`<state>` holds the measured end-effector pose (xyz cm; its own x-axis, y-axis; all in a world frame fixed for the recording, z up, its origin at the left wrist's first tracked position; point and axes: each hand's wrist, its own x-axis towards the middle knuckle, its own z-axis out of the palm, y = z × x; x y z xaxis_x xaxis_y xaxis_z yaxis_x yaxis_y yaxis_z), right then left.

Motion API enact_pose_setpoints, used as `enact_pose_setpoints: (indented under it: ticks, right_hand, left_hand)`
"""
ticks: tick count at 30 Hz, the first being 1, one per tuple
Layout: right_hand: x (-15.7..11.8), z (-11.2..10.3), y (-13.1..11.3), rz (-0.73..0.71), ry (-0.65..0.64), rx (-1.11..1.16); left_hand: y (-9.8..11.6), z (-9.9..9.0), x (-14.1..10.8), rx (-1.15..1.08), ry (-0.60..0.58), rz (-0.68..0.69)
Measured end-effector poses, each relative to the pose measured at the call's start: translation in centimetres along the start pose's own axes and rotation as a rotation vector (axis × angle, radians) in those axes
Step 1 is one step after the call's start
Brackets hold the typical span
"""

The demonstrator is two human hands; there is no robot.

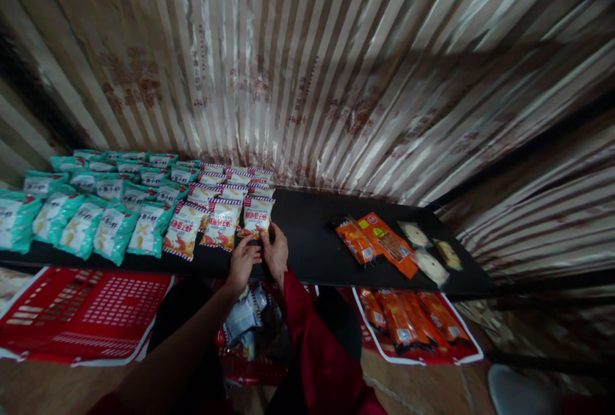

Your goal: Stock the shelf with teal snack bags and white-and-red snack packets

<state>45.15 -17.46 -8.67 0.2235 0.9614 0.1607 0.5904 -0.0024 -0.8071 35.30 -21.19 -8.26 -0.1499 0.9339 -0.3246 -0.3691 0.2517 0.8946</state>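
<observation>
A white-and-orange snack bag with a striped top edge stands at the right front end of a group of matching bags. My right hand is at its lower right corner, thumb and fingers closed on the edge. Just below the bag, my left hand has its fingers stretched toward the right hand, by the bag's bottom edge. It holds nothing that I can see. To the left of this bag stands another white-and-orange bag, with several more behind and beside it.
Teal snack bags stand in rows on the black shelf. Orange packets and round pale packs lie to the right. Below are a red basket, one with orange packets and one with bags. Foil sheeting hangs behind.
</observation>
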Motion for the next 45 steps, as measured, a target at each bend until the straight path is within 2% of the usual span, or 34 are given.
enact_pose_setpoints:
  ticks: [5, 13, 18, 25, 29, 32, 41, 45]
  right_hand:
    - [-1.4, -0.3, 0.3, 0.008, 0.070, -0.039]
    - [-4.8, -0.4, 0.2, -0.090, 0.093, -0.011]
    - [-7.5, -0.4, 0.1, -0.128, 0.070, -0.013]
    - [-11.2, -0.8, 0.6, -0.149, 0.030, -0.012]
    - [-13.5, -0.6, 1.9, -0.213, 0.010, 0.004]
    - [-15.5, -0.3, 3.4, -0.198, -0.027, -0.034]
    - [-20.4, 1.8, 7.9, 0.113, -0.333, -0.329]
    - [-21.1, 2.1, 9.4, 0.165, -0.414, -0.380]
  left_hand:
    - [-0.4, 0.2, -0.1, 0.141, -0.016, 0.039]
    - [-1.1, -0.3, -1.1, 0.292, -0.004, 0.139]
    - [-1.4, -0.8, -2.6, 0.424, -0.005, 0.195]
    - [-2.0, -1.7, -5.4, 0.581, -0.078, 0.215]
    - [-3.4, -2.8, -6.6, 0.732, -0.118, 0.182]
    - [-5.1, -3.9, -7.3, 0.854, -0.162, 0.132]
    - [-10.1, -8.1, -9.1, 1.178, -0.359, -0.130]
    - [-11.3, -9.1, -9.3, 1.267, -0.439, -0.177]
